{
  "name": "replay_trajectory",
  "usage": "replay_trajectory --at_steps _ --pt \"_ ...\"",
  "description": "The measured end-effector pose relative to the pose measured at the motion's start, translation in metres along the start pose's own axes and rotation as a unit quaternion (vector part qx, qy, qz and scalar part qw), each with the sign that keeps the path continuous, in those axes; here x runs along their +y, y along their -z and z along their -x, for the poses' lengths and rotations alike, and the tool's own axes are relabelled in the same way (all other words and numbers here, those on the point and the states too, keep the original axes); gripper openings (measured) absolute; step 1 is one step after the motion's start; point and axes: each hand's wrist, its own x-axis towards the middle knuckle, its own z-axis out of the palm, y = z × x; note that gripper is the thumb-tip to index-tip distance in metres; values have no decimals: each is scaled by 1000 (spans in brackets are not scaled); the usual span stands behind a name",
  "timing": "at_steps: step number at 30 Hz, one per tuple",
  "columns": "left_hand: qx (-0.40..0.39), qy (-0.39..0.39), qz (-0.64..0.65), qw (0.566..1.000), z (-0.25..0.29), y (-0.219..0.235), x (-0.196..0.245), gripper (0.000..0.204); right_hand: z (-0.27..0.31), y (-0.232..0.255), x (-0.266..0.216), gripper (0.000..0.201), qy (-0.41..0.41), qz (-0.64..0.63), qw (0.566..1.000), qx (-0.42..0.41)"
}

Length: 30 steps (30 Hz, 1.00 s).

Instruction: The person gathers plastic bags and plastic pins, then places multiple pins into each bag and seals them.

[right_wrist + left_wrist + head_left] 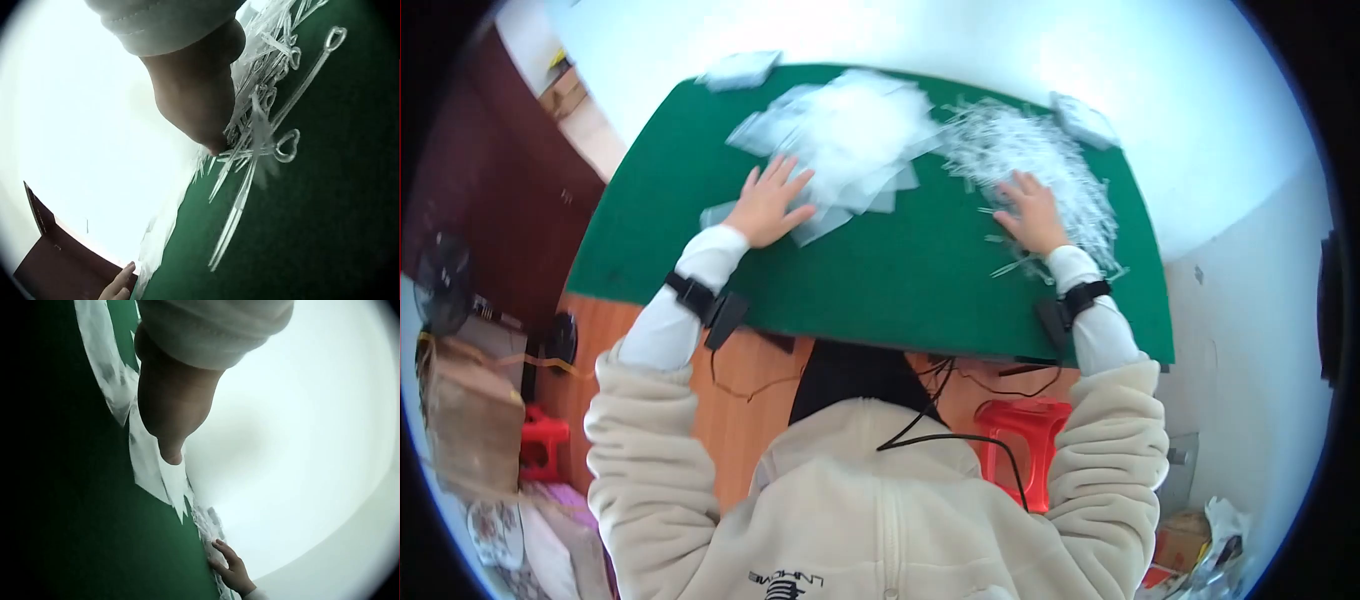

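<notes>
On a green table (880, 280) lie two heaps. My left hand (768, 203) rests flat, fingers spread, on the near edge of a pile of clear plastic bags (850, 140). My right hand (1028, 212) lies with fingers spread on a heap of clear plastic sticks with heart-shaped ends (1040, 165). In the left wrist view the left hand (172, 394) presses on the white bags (150, 462). The right hand (200, 94) in the right wrist view touches the sticks (262, 125), several of which lie loose on the green cloth.
Two small stacks of white packets sit at the table's far corners, one left (740, 68) and one right (1085, 120). A red stool (1025, 430) stands under the table by my right side. A wooden cabinet (490, 190) is at the left.
</notes>
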Motion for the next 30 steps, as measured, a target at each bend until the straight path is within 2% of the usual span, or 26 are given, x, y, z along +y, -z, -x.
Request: replay_trajectory --at_steps 2,4,5,7,8,9,11,12,13,15,20,23,24,26,27,30 --pt "19 7 14 1000 -4 1 -14 60 -5 0 16 46 -3 -15 999 33" --pt "45 1 26 999 -19 -4 -24 60 -12 7 22 38 -34 -85 994 -63" --pt "88 15 82 993 -28 -6 -28 60 -13 13 24 38 -41 -81 995 -50" --pt "171 52 190 965 -38 -5 -41 60 -10 22 12 37 -120 -102 988 -6" --pt "178 50 181 966 -43 -10 -41 60 -8 22 3 36 -154 -117 981 14" --pt "166 31 169 971 -50 -16 -32 62 -6 15 -4 36 -150 -120 981 22" --pt "128 -4 132 983 -50 -12 -12 69 -9 10 -26 47 -158 -129 968 146" --pt "94 -20 98 991 -50 -7 0 74 -12 12 -33 47 -148 -129 969 152" --pt "103 -15 93 990 -50 -2 12 74 -14 17 -43 51 -150 -93 977 124" --pt "-37 -23 81 996 -43 13 30 90 -12 27 -62 61 -165 -25 984 60" --pt "-75 -49 30 996 -27 12 25 103 -17 16 -52 70 -112 -33 993 -19" --pt "-96 34 34 994 7 24 1 112 -24 14 -57 70 -54 -1 998 -27" --pt "-95 31 34 994 17 25 -4 112 -29 12 -57 70 -56 2 998 -26" --pt "-118 136 -9 984 32 22 -7 116 -46 -1 -53 71 -50 -8 997 -50" --pt "-117 132 -11 984 35 22 -4 116 -56 -8 -52 71 -47 -13 997 -60" --pt "-167 206 31 964 48 32 -2 119 -97 -20 -61 66 -60 -29 996 -65"
